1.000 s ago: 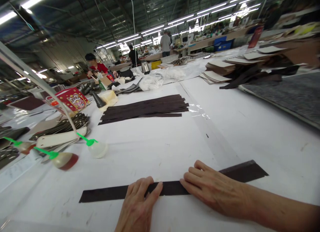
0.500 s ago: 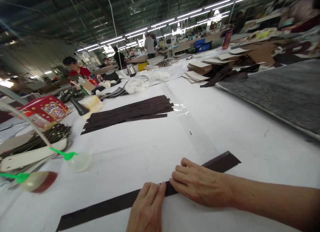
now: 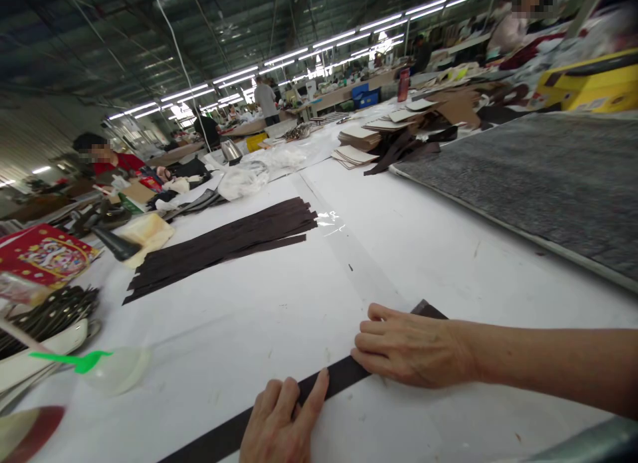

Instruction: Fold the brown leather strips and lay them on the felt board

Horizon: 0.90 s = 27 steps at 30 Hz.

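Observation:
A long dark brown leather strip (image 3: 339, 378) lies slantwise on the white table (image 3: 279, 303), running from the bottom edge up to the right. My left hand (image 3: 282, 423) rests on its lower part with the fingers flat and the forefinger stretched along the strip. My right hand (image 3: 411, 347) presses down on the strip farther up, fingers held together and slightly curled over it. The strip's far end (image 3: 427, 309) pokes out behind my right hand. A row of similar dark strips (image 3: 224, 242) lies side by side farther back on the table.
At the left edge are a glue bottle with a green nozzle (image 3: 107, 368), a pile of dark metal parts (image 3: 47, 313) and a red printed box (image 3: 42, 254). A grey textured mat (image 3: 538, 177) covers the right side. Cut stacks (image 3: 369, 147) and other people stand farther back.
The view has swung, so the strip now slants more steeply and the bottles slid toward the left edge. Both hands stay pressed on the strip, the right one covering more of its far end.

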Available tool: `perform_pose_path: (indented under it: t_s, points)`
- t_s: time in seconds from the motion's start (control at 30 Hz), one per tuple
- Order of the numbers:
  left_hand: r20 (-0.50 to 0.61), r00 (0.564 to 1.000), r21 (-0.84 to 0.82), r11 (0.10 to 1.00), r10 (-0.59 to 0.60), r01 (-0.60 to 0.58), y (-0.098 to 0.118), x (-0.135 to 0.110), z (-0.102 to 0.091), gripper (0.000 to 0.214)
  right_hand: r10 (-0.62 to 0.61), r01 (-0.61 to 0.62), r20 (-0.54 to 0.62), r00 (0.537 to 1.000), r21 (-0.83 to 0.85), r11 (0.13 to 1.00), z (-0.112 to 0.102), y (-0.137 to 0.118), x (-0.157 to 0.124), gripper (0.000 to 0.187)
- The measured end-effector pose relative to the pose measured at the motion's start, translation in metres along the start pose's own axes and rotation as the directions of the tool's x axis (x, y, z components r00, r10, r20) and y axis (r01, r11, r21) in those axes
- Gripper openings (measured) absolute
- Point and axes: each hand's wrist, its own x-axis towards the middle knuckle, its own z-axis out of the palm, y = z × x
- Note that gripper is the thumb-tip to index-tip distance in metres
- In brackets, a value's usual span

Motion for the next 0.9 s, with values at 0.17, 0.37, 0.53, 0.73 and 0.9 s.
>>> perform_pose_path:
  t_s: [0.17, 0.37, 0.53, 0.73, 0.9]
  points:
    - [-0.030, 1.000, -0.012, 1.000, -0.006, 0.006, 0.001, 0.003, -0.003, 0.060, 0.039, -0.039, 0.034, 0.999, 0.011, 0.999, -0.004, 0.004, -0.016, 0.017]
    - [-0.118, 0.989, -0.375, 0.926, -0.090, 0.040, 0.018, 0.029, -0.004, 0.049, 0.053, -0.054, 0.038, 0.998, 0.032, 0.998, -0.007, 0.005, -0.019, 0.013]
    - [-0.018, 0.999, -0.494, 0.868, 0.039, -0.042, 0.031, 0.047, 0.009, 0.054, 0.038, -0.038, 0.032, 0.999, -0.004, 0.999, -0.006, 0.005, -0.020, 0.014]
    - [-0.035, 0.991, -0.335, 0.933, 0.128, -0.133, 0.031, 0.042, 0.020, 0.060, 0.051, -0.051, 0.022, 0.998, -0.007, 0.999, -0.003, 0.009, -0.031, 0.015]
    - [-0.007, 0.997, -0.197, 0.977, 0.077, -0.077, 0.042, 0.052, 0.012, 0.063, 0.069, -0.069, 0.018, 0.997, 0.001, 0.998, -0.004, 0.012, -0.046, 0.015]
